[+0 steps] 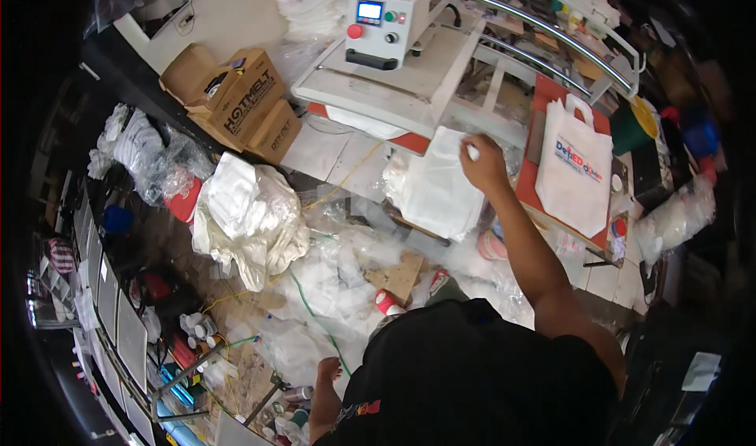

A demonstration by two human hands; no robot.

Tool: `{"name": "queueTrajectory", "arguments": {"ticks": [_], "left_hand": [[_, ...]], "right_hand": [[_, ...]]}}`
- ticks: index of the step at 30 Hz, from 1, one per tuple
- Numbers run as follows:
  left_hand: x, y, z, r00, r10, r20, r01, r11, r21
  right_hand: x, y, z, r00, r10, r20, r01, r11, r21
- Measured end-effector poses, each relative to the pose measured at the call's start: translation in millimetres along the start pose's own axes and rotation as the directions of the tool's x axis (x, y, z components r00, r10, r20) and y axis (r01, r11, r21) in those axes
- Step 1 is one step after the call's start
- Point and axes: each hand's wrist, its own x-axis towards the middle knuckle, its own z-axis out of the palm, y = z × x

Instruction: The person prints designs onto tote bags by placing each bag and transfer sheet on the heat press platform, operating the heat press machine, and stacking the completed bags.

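Note:
My right hand is closed on the upper right corner of a plain white bag. That bag lies over a stack of similar white bags below the front edge of a heat press. Down by my side hangs my left hand, its fingers loosely bent and apart, with nothing seen in them. To the right, a white tote bag with a handle and a coloured print lies flat on a red-orange press bed.
Open cardboard boxes stand left of the press. A heap of white bags sits on the left. Clear plastic and a green cord cover the floor near my feet. Curved metal rails run behind the right bed.

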Motion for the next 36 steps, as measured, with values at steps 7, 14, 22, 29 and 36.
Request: {"name": "queueTrajectory", "arguments": {"ticks": [7, 14, 22, 29, 36], "left_hand": [[37, 131, 11, 0.958, -0.283, -0.043, 0.285, 0.956, 0.062], [48, 290, 84, 0.978, -0.099, -0.185, 0.095, 0.995, -0.029], [29, 374, 204, 0.948, 0.293, -0.126, -0.227, 0.896, 0.381], [20, 498, 256, 0.663, 0.737, -0.134, -0.558, 0.605, 0.567], [20, 723, 383, 0.547, 0.832, -0.093, -0.718, 0.524, 0.459]], "right_hand": [[-116, 135, -146, 0.918, 0.383, -0.099, -0.392, 0.915, -0.097], [-124, 312, -253, 0.86, 0.506, -0.066, -0.482, 0.764, -0.43], [-61, 457, -276, 0.852, 0.51, 0.122, -0.31, 0.678, -0.666], [-151, 280, -258, 0.827, 0.03, 0.562, 0.087, 0.98, -0.18], [-380, 315, -368, 0.296, 0.711, 0.638, -0.72, 0.605, -0.34]]}}
